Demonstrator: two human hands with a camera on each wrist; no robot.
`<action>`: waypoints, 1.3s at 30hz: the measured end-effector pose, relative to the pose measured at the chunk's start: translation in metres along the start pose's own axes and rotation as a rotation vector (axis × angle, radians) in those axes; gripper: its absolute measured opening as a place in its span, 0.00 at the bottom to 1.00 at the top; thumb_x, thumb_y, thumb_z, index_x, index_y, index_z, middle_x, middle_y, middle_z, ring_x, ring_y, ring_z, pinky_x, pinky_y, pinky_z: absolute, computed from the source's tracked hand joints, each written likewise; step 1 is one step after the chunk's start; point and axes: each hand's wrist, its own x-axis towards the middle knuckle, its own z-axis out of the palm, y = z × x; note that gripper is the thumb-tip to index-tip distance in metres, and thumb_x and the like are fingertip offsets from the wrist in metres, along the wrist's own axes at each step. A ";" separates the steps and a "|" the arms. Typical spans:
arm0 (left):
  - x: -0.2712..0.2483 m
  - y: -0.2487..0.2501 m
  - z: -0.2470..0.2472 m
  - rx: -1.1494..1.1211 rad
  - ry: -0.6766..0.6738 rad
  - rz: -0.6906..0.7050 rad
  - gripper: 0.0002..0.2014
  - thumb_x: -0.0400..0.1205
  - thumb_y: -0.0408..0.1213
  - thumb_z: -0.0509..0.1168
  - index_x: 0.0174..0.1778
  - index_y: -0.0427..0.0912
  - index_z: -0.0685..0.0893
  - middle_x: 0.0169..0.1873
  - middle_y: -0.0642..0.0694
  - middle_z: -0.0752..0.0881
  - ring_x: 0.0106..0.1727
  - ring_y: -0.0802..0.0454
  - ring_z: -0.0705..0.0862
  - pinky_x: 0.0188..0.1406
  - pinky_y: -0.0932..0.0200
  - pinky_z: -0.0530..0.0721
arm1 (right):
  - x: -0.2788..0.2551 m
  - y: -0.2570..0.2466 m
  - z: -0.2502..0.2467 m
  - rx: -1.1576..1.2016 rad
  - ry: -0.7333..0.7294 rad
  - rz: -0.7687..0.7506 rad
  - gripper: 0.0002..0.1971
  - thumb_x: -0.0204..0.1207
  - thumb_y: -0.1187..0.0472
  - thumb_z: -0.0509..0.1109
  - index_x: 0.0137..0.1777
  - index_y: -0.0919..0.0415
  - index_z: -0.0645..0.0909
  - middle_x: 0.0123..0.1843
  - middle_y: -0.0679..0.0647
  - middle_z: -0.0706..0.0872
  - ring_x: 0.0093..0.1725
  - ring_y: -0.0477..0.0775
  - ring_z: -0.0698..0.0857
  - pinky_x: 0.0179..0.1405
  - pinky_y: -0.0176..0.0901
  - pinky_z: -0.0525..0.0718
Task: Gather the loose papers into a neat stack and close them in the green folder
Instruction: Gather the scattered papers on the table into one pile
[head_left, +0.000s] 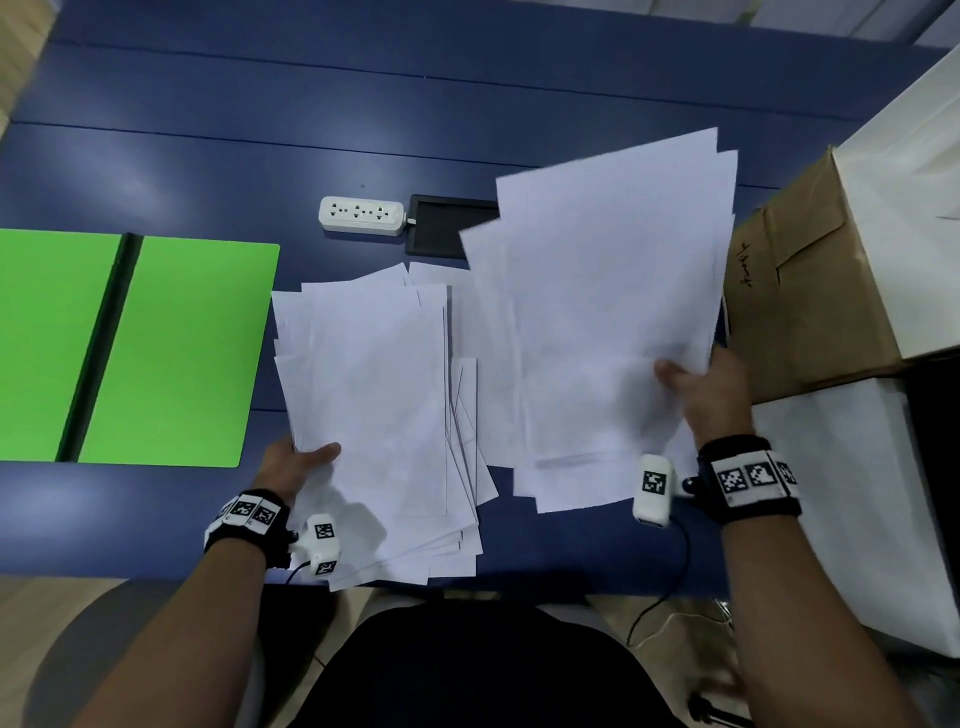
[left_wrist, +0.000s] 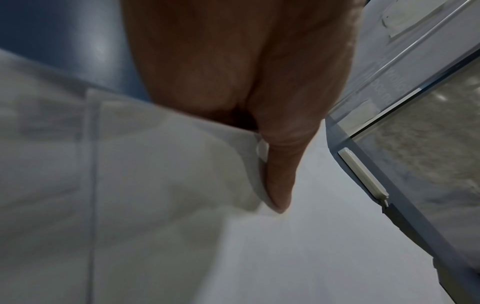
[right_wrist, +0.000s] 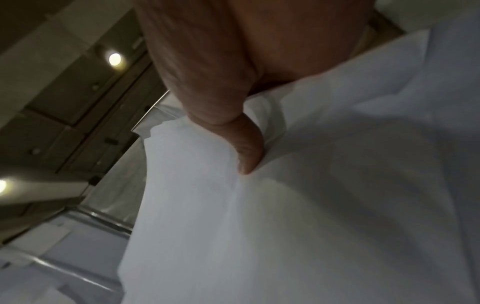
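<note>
A green folder (head_left: 171, 353) lies open and flat on the blue table (head_left: 260, 130) at the left. Beside it lies an uneven pile of white papers (head_left: 374, 405); my left hand (head_left: 296, 462) grips its near left edge, thumb (left_wrist: 280, 179) on top of the sheets (left_wrist: 155, 205). My right hand (head_left: 711, 389) holds a second bunch of white papers (head_left: 613, 312) lifted and fanned above the table's right side, thumb (right_wrist: 246, 148) pressed on the paper (right_wrist: 324, 205). The other fingers of both hands are hidden under the sheets.
A white power strip (head_left: 362, 214) and a black tray (head_left: 447, 226) lie behind the papers. A brown cardboard box (head_left: 800, 301) and white boxes (head_left: 841, 493) stand close at the right. A dark chair seat (head_left: 467, 670) is below the table's front edge.
</note>
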 end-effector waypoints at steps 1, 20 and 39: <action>0.001 -0.001 0.000 0.003 0.004 -0.006 0.16 0.79 0.29 0.76 0.61 0.31 0.86 0.51 0.31 0.91 0.46 0.38 0.88 0.50 0.45 0.88 | 0.000 -0.002 0.012 0.062 -0.026 0.044 0.17 0.71 0.67 0.79 0.61 0.65 0.86 0.56 0.59 0.91 0.55 0.60 0.89 0.60 0.55 0.86; 0.005 0.006 -0.001 0.053 -0.052 -0.024 0.13 0.77 0.32 0.79 0.55 0.31 0.89 0.49 0.33 0.93 0.47 0.36 0.91 0.54 0.36 0.89 | -0.025 0.018 0.191 -0.106 -0.207 0.471 0.15 0.75 0.67 0.74 0.61 0.65 0.84 0.59 0.58 0.90 0.48 0.56 0.85 0.49 0.41 0.80; 0.001 0.012 0.044 0.099 0.012 0.001 0.15 0.71 0.26 0.81 0.53 0.32 0.88 0.47 0.34 0.93 0.44 0.38 0.91 0.50 0.41 0.91 | -0.086 -0.111 0.045 -0.164 -0.161 -0.334 0.10 0.75 0.69 0.73 0.52 0.55 0.83 0.43 0.44 0.90 0.41 0.43 0.87 0.40 0.33 0.82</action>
